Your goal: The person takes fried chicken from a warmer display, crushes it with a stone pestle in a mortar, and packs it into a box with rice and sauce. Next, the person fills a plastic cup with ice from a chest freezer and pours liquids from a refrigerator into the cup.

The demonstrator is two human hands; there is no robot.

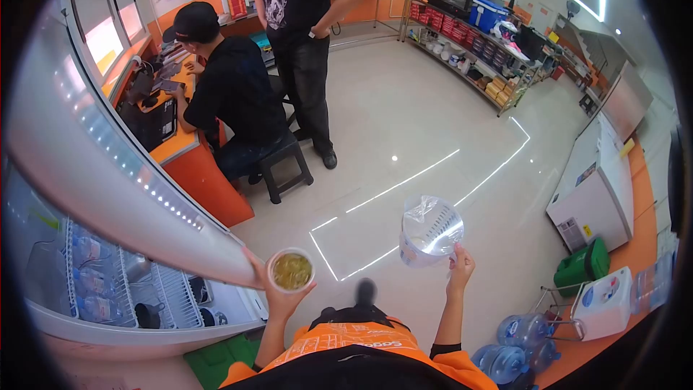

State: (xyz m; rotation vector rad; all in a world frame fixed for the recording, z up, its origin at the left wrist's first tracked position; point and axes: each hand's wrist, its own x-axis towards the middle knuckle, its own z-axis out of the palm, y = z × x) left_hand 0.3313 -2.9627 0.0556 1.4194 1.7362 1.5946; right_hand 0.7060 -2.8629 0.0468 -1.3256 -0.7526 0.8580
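Observation:
My left hand [283, 297] is wrapped round a round tub [290, 271] with yellow-green, shredded-looking contents showing at its top. The fingers of that hand also lie against the edge of the fridge door [224, 253]. Out to the right, my right hand [462, 266] is closed on the rim or handle of a clear plastic measuring jug [433, 235]. Crumpled clear plastic [424, 211] sits at the jug's mouth, and dark markings run along its wall. To my left the fridge shelves [126, 282] hold water bottles [94, 274] and dark cups [149, 315].
A person in black [234, 87] sits on a stool [285, 166] at an orange desk; another person [302, 43] stands beside. Steel shelving [469, 65] lines the back. At right are a chest freezer [599, 184], a green bin [583, 266] and large water bottles [505, 362].

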